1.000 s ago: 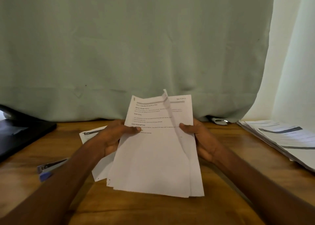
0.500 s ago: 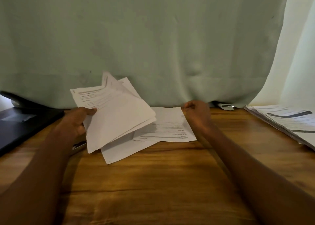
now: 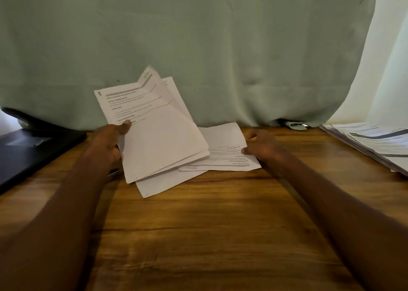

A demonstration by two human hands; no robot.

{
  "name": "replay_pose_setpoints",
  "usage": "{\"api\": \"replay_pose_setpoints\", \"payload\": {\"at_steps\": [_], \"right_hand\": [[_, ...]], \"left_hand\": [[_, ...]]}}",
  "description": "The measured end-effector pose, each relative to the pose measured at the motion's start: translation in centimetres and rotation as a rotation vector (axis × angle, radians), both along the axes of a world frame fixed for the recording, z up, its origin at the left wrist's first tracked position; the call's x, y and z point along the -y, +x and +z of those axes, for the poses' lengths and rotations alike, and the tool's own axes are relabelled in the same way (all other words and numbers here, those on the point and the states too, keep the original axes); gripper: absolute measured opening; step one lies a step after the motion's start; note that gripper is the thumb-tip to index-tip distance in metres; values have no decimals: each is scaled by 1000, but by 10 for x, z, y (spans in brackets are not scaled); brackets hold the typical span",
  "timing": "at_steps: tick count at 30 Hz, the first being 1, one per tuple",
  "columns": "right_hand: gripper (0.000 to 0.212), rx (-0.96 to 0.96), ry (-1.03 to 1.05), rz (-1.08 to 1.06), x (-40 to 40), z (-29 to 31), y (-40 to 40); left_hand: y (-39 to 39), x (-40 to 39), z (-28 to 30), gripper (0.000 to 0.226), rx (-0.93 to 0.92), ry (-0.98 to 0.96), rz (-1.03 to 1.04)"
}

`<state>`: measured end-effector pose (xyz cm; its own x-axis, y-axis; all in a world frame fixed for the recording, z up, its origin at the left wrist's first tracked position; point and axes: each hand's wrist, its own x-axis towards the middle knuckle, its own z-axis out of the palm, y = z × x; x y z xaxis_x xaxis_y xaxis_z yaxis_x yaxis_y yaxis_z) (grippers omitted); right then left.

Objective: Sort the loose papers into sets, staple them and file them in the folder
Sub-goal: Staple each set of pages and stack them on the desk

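Note:
My left hand point(image 3: 109, 141) grips a sheaf of several printed papers point(image 3: 159, 134) by its left edge and holds it tilted above the wooden table point(image 3: 209, 235). A single printed sheet point(image 3: 225, 151) lies flat on the table to the right, its text turned away from me. My right hand point(image 3: 263, 147) rests at that sheet's right edge, a fingertip touching the paper and the thumb lifted. Another sheet point(image 3: 163, 186) lies under the sheaf. A small piece of a stapler point(image 3: 113, 172) shows below my left wrist; the rest is hidden.
A tall stack of printed papers point(image 3: 375, 142) sits at the table's right edge. A dark flat folder point(image 3: 28, 154) lies at the left. A green curtain point(image 3: 198, 48) hangs along the back, with a small white object point(image 3: 295, 125) under its hem.
My right hand let go of the sheaf, and one sheet now lies on the table under its fingertips. My left hand carried the remaining sheaf to the left.

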<state>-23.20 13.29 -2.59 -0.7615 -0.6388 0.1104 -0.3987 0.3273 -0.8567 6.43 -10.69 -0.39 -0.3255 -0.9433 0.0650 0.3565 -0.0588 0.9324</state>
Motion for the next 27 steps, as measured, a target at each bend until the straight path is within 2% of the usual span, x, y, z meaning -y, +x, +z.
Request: {"api": "replay_pose_setpoints", "payload": {"at_steps": [3, 5, 11, 18, 27], "right_hand": [[26, -81, -51, -30, 2, 1, -8], [20, -119, -94, -49, 3, 2, -13], [26, 4, -310, -43, 2, 5, -20], [21, 148, -475, -12, -5, 8, -26], [19, 151, -556, 57, -11, 13, -27]], "left_hand": [[4, 1, -2, 43, 5, 9, 71], [5, 0, -4, 40, 11, 5, 59], [5, 3, -3, 27, -64, -46, 80], [12, 12, -6, 44, -127, -81, 75], [11, -6, 3, 48, -122, -134, -61]]}}
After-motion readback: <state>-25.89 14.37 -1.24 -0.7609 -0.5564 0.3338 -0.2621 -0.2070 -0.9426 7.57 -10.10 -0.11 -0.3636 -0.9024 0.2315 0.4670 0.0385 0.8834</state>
